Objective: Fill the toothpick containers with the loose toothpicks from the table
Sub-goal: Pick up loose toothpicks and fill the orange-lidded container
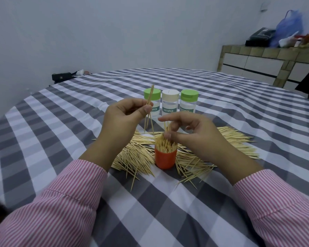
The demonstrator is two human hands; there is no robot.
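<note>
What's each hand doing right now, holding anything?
Left hand: fingers pinch a few toothpicks, held upright.
Right hand: fingers pinch toothpicks over the orange container, feeding them in.

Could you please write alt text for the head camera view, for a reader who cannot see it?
A person's right hand lowers thin wooden toothpicks into an open orange plastic container, while the left hand pinches a few more toothpicks. The container stands amid a loose toothpick pile on a grey-and-white checked tablecloth; three lidded clear containers, two green-capped and one cream-capped, stand behind.
</note>
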